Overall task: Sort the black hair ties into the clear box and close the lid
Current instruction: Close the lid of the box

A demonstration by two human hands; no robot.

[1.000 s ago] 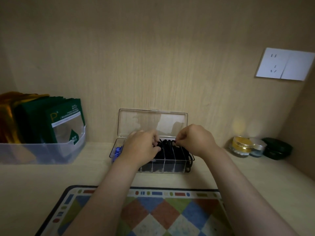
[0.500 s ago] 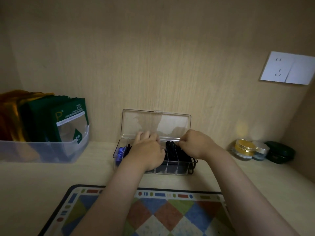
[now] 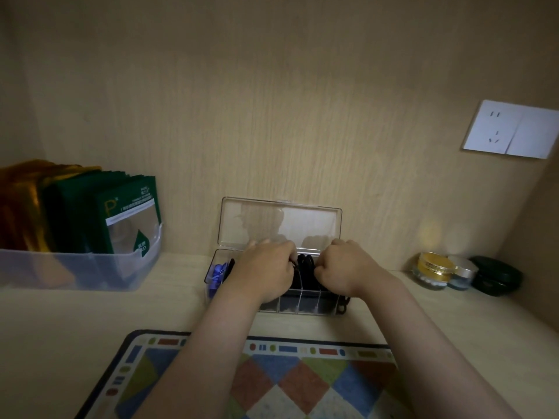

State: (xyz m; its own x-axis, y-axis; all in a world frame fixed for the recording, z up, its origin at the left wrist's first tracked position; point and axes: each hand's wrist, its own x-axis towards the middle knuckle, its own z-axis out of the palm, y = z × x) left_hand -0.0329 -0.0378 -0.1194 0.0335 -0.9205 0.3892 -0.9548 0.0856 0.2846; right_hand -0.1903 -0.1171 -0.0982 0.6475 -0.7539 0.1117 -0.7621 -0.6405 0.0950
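Observation:
A clear divided box [image 3: 302,308] stands on the shelf against the back wall, its lid [image 3: 279,223] upright and open. Black hair ties [image 3: 306,265] fill its middle compartments, and one hangs over the right end [image 3: 343,305]. Blue items [image 3: 217,275] lie in the leftmost compartment. My left hand [image 3: 264,272] is over the box's left half with fingers curled down, pinching a black tie at its inner edge. My right hand [image 3: 341,269] is over the right half, knuckles up, fingers curled into the ties. The fingertips of both hands are hidden.
A translucent bin [image 3: 75,267] with green and gold packets stands at the left. Three small jars [image 3: 435,269] sit at the right by the side wall. A patterned mat [image 3: 263,376] lies in front. A wall socket [image 3: 511,130] is at upper right.
Both hands have dropped lower into the box and come closer together over the black ties. The box and lid have stayed put.

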